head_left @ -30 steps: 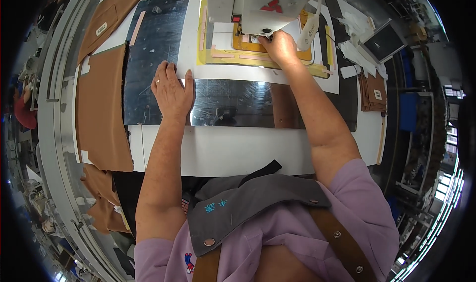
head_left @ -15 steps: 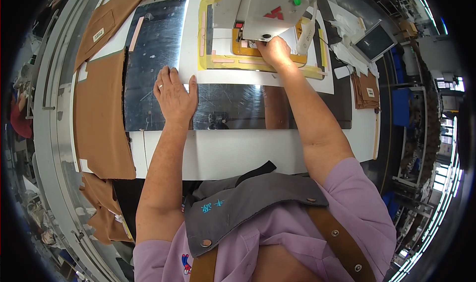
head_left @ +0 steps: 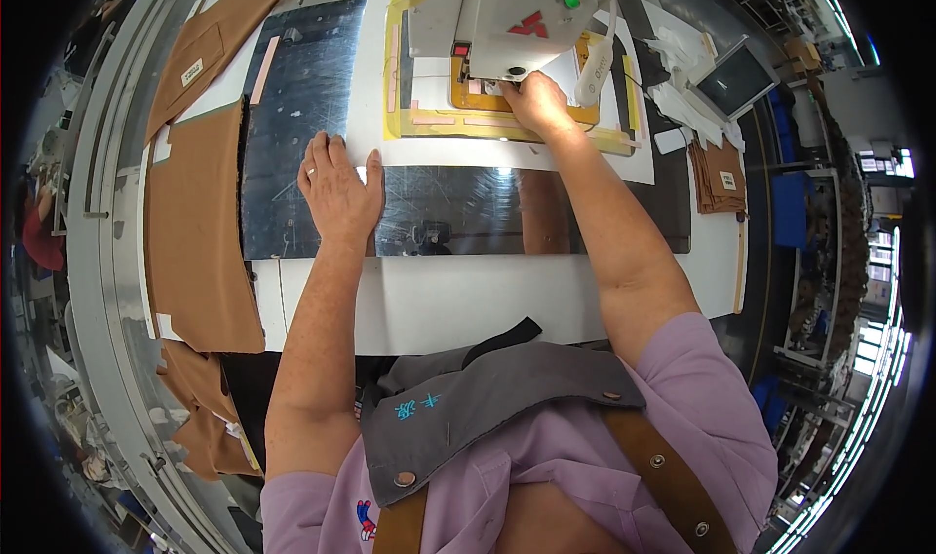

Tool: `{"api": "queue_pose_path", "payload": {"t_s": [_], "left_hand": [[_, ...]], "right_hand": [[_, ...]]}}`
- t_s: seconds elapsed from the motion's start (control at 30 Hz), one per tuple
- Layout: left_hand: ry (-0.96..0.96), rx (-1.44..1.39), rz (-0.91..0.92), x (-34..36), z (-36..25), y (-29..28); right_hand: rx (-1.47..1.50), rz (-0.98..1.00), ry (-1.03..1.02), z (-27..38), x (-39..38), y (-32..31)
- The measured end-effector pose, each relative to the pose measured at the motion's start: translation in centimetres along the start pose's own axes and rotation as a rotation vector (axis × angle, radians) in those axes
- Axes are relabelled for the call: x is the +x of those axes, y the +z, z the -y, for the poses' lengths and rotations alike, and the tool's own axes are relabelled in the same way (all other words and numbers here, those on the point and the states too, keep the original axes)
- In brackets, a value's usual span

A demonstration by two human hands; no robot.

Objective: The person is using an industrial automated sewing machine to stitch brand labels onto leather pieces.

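Note:
My left hand (head_left: 340,189) lies flat, fingers stretched and a little apart, on a dark shiny metal plate (head_left: 458,208). On one of its fingers is a ring. My right hand (head_left: 539,104) reaches under the white head of a sewing machine (head_left: 502,28), close to the needle area. Its fingers are bent together at an orange-yellow clamp frame (head_left: 475,100); the fingertips are partly hidden, and what they hold cannot be made out. Around the clamp frame lies a template edged with yellow tape (head_left: 393,106), on a white sheet (head_left: 419,152).
Brown fabric pieces (head_left: 195,232) lie along the left side, one pocketed piece (head_left: 210,52) behind them. At the right are a stack of small brown pieces (head_left: 720,177), a white device (head_left: 671,142), crumpled white material (head_left: 680,106) and a dark screen (head_left: 734,78).
The machine head and taped template sit slightly further left in the picture. My right hand has shifted slightly left with them; my left hand stays flat on the plate.

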State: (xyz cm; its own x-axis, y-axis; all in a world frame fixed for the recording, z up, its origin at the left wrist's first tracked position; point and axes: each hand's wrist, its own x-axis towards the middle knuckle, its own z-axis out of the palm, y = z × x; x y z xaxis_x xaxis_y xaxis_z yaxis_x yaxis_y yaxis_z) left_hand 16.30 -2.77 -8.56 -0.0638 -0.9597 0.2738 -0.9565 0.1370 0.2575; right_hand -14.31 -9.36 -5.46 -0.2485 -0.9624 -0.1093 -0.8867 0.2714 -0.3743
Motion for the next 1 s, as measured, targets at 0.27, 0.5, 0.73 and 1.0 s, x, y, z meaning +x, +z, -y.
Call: {"api": "queue_pose_path", "payload": {"t_s": [0.27, 0.5, 0.73, 1.0], "left_hand": [[-0.007, -0.005, -0.002, -0.1, 0.1, -0.1], [-0.002, -0.002, -0.01, 0.0, 0.0, 0.1], [-0.008, 0.001, -0.002, -0.1, 0.0, 0.1], [-0.003, -0.014, 0.015, -0.1, 0.1, 0.0]], "right_hand": [[0.116, -0.035, -0.064, -0.7, 0.1, 0.4], [-0.004, -0.092, -0.043, -1.0, 0.8, 1.5], [0.019, 0.031, -0.09, -1.0, 0.3, 0.1], [0.079, 0.044, -0.184, -1.4, -0.3, -0.8]]}}
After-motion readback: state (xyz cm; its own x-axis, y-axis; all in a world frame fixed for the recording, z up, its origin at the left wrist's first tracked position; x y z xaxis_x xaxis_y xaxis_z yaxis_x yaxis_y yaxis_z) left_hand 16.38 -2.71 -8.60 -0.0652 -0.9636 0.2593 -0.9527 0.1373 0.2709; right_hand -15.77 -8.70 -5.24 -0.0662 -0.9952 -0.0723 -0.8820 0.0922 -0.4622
